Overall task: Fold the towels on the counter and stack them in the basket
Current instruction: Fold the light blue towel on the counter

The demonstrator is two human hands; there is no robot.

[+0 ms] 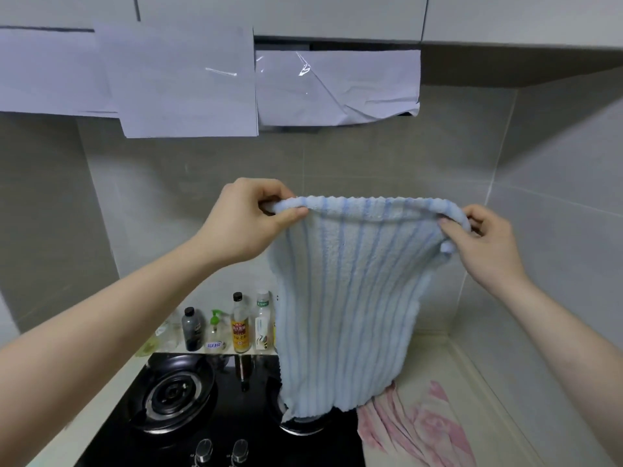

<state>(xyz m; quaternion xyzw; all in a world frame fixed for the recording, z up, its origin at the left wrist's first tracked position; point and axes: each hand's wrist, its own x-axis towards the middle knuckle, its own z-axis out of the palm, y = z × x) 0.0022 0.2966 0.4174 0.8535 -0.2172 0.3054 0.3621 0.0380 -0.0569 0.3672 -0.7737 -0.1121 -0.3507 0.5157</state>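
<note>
A light blue towel with darker blue stripes hangs in the air over the stove. My left hand pinches its top left corner and my right hand pinches its top right corner, so the top edge is stretched between them. Its lower edge hangs just above the right burner. A pink and white towel lies crumpled on the counter at the lower right, partly behind the blue towel. No basket is in view.
A black gas stove with two burners and two knobs fills the lower middle. Several bottles stand along the tiled back wall. Paper sheets hang from the cabinets and hood above.
</note>
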